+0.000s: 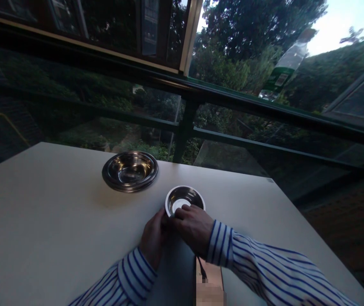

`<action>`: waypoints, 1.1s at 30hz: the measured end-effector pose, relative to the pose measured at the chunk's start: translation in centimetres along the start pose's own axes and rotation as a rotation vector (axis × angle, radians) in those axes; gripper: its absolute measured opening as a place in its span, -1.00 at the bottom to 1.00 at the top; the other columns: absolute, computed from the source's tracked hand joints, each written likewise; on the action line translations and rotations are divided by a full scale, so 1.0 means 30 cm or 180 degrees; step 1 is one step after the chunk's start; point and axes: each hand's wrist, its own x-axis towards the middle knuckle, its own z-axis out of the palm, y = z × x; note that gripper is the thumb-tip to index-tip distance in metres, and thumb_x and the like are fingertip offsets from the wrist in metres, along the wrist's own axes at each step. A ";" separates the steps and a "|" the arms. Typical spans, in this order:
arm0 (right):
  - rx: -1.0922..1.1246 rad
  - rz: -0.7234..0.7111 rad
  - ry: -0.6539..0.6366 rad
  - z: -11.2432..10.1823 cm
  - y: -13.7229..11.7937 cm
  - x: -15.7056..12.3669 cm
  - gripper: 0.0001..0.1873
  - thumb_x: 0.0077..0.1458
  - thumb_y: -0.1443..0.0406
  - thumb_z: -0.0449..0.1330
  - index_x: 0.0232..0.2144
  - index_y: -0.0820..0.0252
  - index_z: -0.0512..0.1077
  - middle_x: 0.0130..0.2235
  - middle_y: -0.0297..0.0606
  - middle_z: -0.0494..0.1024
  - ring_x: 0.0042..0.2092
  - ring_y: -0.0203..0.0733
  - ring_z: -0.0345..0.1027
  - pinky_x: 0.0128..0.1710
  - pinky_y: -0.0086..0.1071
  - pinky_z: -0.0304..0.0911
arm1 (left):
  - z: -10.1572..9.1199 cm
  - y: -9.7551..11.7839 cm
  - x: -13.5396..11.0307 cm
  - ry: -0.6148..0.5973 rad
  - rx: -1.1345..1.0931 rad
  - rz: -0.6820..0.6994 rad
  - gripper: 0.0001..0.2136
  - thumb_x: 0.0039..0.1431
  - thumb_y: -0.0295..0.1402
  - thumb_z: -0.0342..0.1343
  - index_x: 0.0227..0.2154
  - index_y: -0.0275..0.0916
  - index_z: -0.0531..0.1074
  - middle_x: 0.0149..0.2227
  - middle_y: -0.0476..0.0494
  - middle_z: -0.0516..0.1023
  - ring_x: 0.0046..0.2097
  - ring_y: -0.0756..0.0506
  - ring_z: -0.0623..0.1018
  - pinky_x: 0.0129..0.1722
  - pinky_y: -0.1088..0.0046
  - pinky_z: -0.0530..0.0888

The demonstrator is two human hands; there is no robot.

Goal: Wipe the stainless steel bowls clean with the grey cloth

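Note:
A small round steel bowl (197,196) with a pale rim and a shiny inside sits before me at the middle of the white table. My left hand (153,236) closes on its near left side, thumb by the rim, the other fingers mostly hidden. Over the near rim lies my right hand (195,225), fingers curled and pressed together, with knuckles reaching into the bowl. A tiny greenish bit shows by the right fingertips, too small to name. Both wrists come out of blue-and-white striped sleeves.
Farther left stands a stack of wider steel bowls (130,187) on the white table (57,221). A flat pinkish-tan object (212,272) with a dark cord lies below my right wrist. Beyond the table's far edge runs a dark railing (188,127), with a plastic bottle (283,70) on it.

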 end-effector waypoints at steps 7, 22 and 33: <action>0.0375 0.0153 0.0441 0.027 0.052 -0.135 -0.78 0.12 0.36 -0.05 -0.24 0.21 0.37 -0.31 -0.18 0.42 -0.27 -0.20 0.23 -0.29 -0.33 0.16 | -0.004 0.009 -0.007 0.0172 -0.0027 -0.0092 -0.78 -0.09 -0.26 0.09 -0.43 -0.32 0.42 -0.55 -0.04 0.46 -0.47 0.01 0.45 -0.43 0.49 0.38; 0.3411 0.2084 0.1994 0.135 0.176 -0.408 -0.70 0.00 0.22 0.08 -0.20 0.23 0.35 -0.26 -0.20 0.47 -0.22 -0.17 0.35 -0.17 -0.27 0.24 | -0.004 0.041 -0.007 0.0288 0.0138 -0.0110 -0.87 0.04 -0.42 -0.02 -0.39 -0.31 0.41 -0.51 -0.09 0.51 -0.44 -0.02 0.49 -0.43 0.46 0.45; 0.5102 0.2553 0.1727 0.274 0.156 -0.453 -0.58 -0.23 0.09 0.23 -0.34 0.23 0.32 -0.38 -0.25 0.48 -0.36 -0.22 0.38 -0.33 -0.30 0.26 | -0.004 0.049 -0.004 0.0290 0.0365 -0.0082 -0.83 0.04 -0.43 -0.02 -0.33 -0.31 0.43 -0.47 -0.12 0.53 -0.41 -0.04 0.52 -0.43 0.44 0.49</action>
